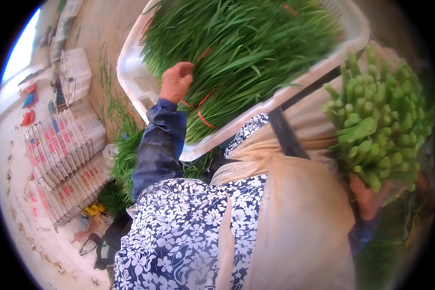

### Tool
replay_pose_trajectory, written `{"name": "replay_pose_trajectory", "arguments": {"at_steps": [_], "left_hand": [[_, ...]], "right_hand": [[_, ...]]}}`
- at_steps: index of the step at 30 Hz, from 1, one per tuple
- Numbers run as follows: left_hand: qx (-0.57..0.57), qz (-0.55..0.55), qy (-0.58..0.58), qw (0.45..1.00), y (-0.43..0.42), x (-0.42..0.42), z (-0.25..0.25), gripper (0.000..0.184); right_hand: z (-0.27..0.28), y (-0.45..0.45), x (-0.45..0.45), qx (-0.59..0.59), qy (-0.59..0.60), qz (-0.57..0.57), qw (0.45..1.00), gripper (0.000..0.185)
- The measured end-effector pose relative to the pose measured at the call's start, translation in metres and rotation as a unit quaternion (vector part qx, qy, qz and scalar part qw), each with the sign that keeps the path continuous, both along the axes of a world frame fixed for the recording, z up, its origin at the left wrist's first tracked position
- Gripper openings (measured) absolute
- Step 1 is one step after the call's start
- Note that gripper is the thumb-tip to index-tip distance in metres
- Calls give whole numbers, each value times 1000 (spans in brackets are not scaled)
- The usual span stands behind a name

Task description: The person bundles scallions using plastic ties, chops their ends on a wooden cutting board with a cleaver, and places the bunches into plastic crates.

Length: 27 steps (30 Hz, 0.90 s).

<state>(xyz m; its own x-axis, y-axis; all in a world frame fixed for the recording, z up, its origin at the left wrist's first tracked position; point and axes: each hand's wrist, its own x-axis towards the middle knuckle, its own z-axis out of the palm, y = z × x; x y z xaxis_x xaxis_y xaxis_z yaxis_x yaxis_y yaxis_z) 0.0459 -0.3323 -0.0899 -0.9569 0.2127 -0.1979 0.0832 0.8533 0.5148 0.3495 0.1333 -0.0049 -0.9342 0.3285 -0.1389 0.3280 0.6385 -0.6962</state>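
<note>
My left hand point(176, 83), in a dark blue sleeve, is over the left side of a white plastic crate point(130, 72). Its fingers are curled together beside the leaves, and what they hold, if anything, is too small to tell. Long green leafy bundles point(241, 53) fill the crate, some tied with red bands point(206, 108). At the right, my right hand point(369, 195) is closed around the lower side of a thick bundle of green stalks point(377, 121), cut ends facing the camera. Part of that hand is hidden by the stalks.
Loose green leaves point(125, 164) lie below the crate's left corner. Stacked white packs with red print point(65, 140) and wire racks stand at the left. A white box point(76, 75) is farther back. A beige apron point(299, 227) covers my front.
</note>
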Motion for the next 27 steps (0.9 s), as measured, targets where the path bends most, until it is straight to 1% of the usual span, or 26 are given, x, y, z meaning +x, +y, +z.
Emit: {"name": "replay_pose_trajectory", "arguments": {"at_steps": [1, 2, 3, 4, 5, 6, 7, 8, 10, 12, 14, 15, 16, 17, 18, 19, 20, 21, 22, 23, 24, 25, 26, 27], "left_hand": [[29, 7, 13, 999, -8, 0, 0, 25], [27, 7, 12, 1000, -14, 1, 0, 25], [48, 34, -32, 998, -19, 0, 0, 24], [67, 63, -76, 993, -23, 1, 2, 23], [66, 63, -76, 993, -23, 2, 6, 23], [166, 121, -99, 974, -22, 5, 12, 23], [261, 176, -120, 941, -23, 7, 18, 23], [259, 176, -119, 942, -27, 9, 20, 23], [411, 189, -220, 864, -41, 13, 21, 24], [391, 200, -232, 868, -62, 11, 15, 24], [377, 211, -245, 868, -61, 11, 17, 24], [210, 175, -220, 936, -52, 10, 28, 22], [41, 135, -187, 972, -46, 12, 32, 22], [40, 134, -187, 972, -48, 15, 28, 22], [-48, 3, -85, 995, -50, 19, 23, 22], [-130, -127, 18, 983, -50, 22, 19, 23], [-131, -129, 18, 983, -53, 22, 17, 23], [-210, -155, -24, 965, -48, 22, 22, 22], [-286, -176, -65, 940, -46, 23, 23, 21], [-288, -176, -65, 939, -45, 24, 22, 21], [-326, -180, -75, 925, -46, 24, 22, 21], [-361, -183, -85, 911, -46, 25, 18, 21], [-362, -183, -85, 910, -52, 27, 13, 21], [-340, -208, -51, 916, -56, 28, 10, 20]], "right_hand": [[-3, 3, 6, 53, -10, 26, 998, 73], [-6, 5, 8, 80, -14, 40, 996, 72], [-9, 7, 10, 107, -18, 54, 993, 72], [-10, 7, 11, 93, -6, 53, 994, 71], [-11, 8, 11, 87, 1, 52, 995, 70], [-12, 9, 12, 81, 7, 52, 995, 70], [-12, 11, 12, 85, -14, 65, 994, 68], [-11, 10, 11, 85, -23, 72, 994, 67], [-5, 7, 4, 62, -22, 70, 995, 67], [-11, 6, 8, 33, -11, 59, 998, 67], [-20, 11, 21, -48, -30, 15, 998, 71], [-22, 10, 23, -77, -35, 0, 996, 73], [-15, 9, 18, -87, -49, -11, 995, 78], [-11, 7, 15, -95, -55, -18, 994, 81], [-6, 5, 12, -103, -61, -25, 992, 84], [-1, 6, 10, -121, -66, -12, 990, 90], [-2, 6, 10, -132, -69, -9, 989, 93], [-2, 5, 11, -143, -72, -5, 987, 96], [-4, 7, 12, -118, -59, 9, 991, 99], [-6, 7, 13, -109, -52, 16, 993, 101], [-8, 7, 15, -100, -46, 22, 994, 103], [-9, 7, 16, -120, -50, 1, 991, 103], [-11, 7, 17, -133, -52, -10, 990, 103], [-14, 8, 18, -145, -53, -21, 988, 103]]}}
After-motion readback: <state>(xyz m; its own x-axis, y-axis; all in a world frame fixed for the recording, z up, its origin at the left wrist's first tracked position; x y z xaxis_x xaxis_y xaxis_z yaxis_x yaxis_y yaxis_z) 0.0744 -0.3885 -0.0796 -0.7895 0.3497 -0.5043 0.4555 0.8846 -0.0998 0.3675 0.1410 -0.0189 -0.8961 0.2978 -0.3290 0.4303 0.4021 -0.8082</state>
